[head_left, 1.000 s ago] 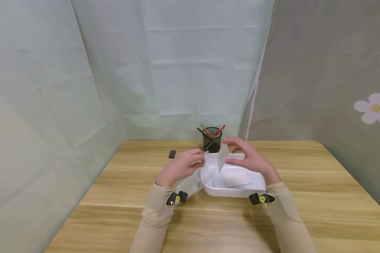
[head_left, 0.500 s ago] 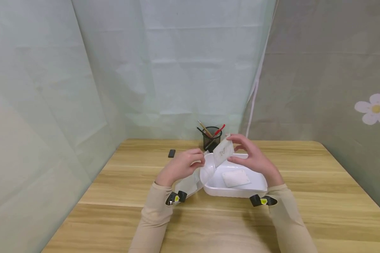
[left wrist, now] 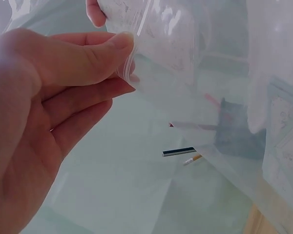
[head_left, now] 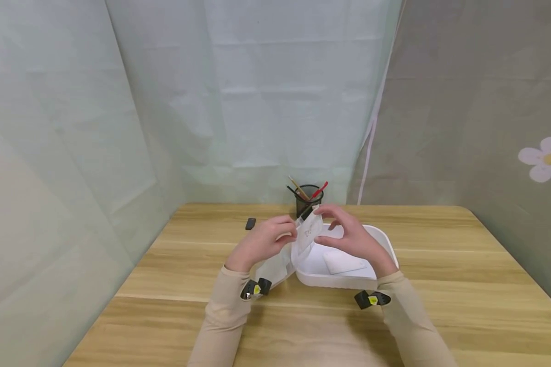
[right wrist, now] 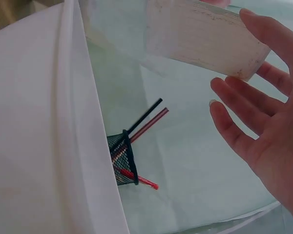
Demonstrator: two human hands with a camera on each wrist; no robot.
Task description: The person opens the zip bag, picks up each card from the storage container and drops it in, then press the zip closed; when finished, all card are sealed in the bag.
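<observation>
- The clear plastic bag (head_left: pixel 275 262) hangs from your left hand (head_left: pixel 264 243) at the left edge of the white tray (head_left: pixel 381 239), and its lower part lies on the wooden table (head_left: pixel 441 285).
- Your left hand pinches the open rim of the bag between the thumb and the curled fingers (left wrist: pixel 88 95); the left wrist view shows this grip clearly.
- The small white packet (head_left: pixel 309 230) is at the mouth of the bag, above the left end of the tray, and it is tilted.
- Your right hand (head_left: pixel 353 239) holds this packet at its upper end with the fingertips; the other fingers (right wrist: pixel 239 122) are spread and loose, as the right wrist view shows.
- A second white packet (head_left: pixel 344 262) lies flat inside the tray, just beside your right hand.
- Behind the hands a black mesh pen holder (head_left: pixel 306 200) stands with pens in it, and a small black object (head_left: pixel 250 223) lies on the table to its left, well apart from the tray.
</observation>
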